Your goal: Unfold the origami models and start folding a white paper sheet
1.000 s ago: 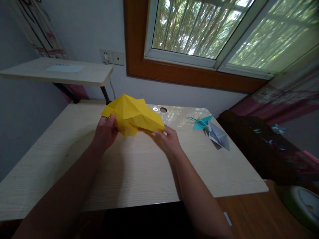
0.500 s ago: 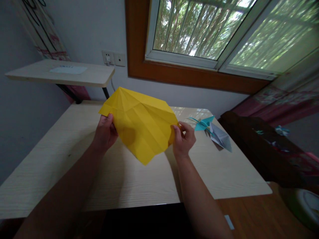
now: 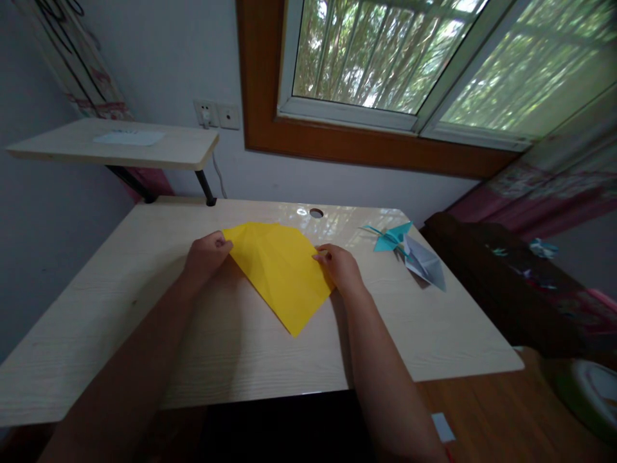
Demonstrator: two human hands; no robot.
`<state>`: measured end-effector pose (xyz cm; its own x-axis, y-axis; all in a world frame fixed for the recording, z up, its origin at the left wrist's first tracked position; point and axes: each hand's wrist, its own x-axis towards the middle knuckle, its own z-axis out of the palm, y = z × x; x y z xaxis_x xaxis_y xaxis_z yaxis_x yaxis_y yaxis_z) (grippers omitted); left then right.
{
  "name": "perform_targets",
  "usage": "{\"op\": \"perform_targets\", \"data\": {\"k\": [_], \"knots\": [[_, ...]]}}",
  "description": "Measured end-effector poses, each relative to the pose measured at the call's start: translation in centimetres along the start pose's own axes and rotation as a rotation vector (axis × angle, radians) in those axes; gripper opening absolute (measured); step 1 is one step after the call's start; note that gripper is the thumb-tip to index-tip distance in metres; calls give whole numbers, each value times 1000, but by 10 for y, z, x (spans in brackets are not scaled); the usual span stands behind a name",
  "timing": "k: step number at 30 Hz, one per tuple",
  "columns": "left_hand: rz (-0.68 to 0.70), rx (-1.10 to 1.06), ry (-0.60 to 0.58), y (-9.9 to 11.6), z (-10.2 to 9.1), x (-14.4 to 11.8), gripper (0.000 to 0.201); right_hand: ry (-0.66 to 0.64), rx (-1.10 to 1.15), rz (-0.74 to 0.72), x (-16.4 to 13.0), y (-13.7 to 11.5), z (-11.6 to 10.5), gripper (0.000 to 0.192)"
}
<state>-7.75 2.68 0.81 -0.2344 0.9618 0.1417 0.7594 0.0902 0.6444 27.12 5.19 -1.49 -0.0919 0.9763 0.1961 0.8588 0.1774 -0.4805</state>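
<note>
Yellow paper [image 3: 282,273]: one creased sheet, lying flat on the worktop [image 3: 144,308] near its middle, one corner pointing toward the person. Left hand [image 3: 206,253]: fingers curled, pinching the sheet's left corner, resting on the worktop. Right hand [image 3: 340,265]: fingers curled, pinching the sheet's right edge, likewise low on the worktop. Both forearms reach in from the near edge, one on each side of the sheet. Teal crane [image 3: 389,237]: folded paper figure, on the worktop to the right of the sheet, well apart from the right hand. Grey fold [image 3: 424,262]: folded paper piece, just beside the crane on its near right side, touching or overlapping it; which cannot be told. Cable hole [image 3: 316,212]: round, at the far edge of the worktop, beyond the sheet. Shelf [image 3: 183,151]: pale wood, raised on black brackets at the far left, bearing a white sheet [image 3: 129,137]. Sockets [image 3: 216,114]: on the wall above the shelf's right end. Window [image 3: 409,64]: brown-framed, above the worktop, green foliage outside.
</note>
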Motion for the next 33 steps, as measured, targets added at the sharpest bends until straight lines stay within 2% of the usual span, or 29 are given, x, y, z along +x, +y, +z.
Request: {"op": "perform_targets", "data": {"k": [3, 5, 7, 8, 12, 16, 20, 23, 27, 29, 33], "knots": [[36, 203, 46, -7, -1, 3, 11, -74, -45, -79, 0, 2, 4, 25], [109, 282, 144, -10, -1, 4, 25, -94, -52, -123, 0, 1, 6, 28], [247, 332, 248, -9, -3, 2, 42, -112, -50, -164, -1, -3, 6, 30], [319, 343, 264, -7, -3, 0, 46, -121, -50, -185, -2, -5, 6, 31], [534, 303, 141, 13, 5, -15, 41, -143, -68, -260, -6, -17, 5, 33], [682, 302, -64, 32, 37, -34, 44, -145, -156, -307, -10, -27, 3, 38], [690, 378, -196, 35, 63, -45, 50, -146, -225, -302, -11, -29, 3, 40], [657, 435, -228, 31, 64, -44, 56, -131, -280, -252, -12, -30, 0, 40], [602, 480, -189, 28, 60, -40, 59, 51, -369, -207, -17, -43, -5, 37], [576, 492, -163, 29, 61, -40, 60, 83, -337, -273, -24, -56, -2, 35], [502, 509, -107, 30, 65, -39, 61, -42, -211, -441, -43, -81, 22, 37]]}}
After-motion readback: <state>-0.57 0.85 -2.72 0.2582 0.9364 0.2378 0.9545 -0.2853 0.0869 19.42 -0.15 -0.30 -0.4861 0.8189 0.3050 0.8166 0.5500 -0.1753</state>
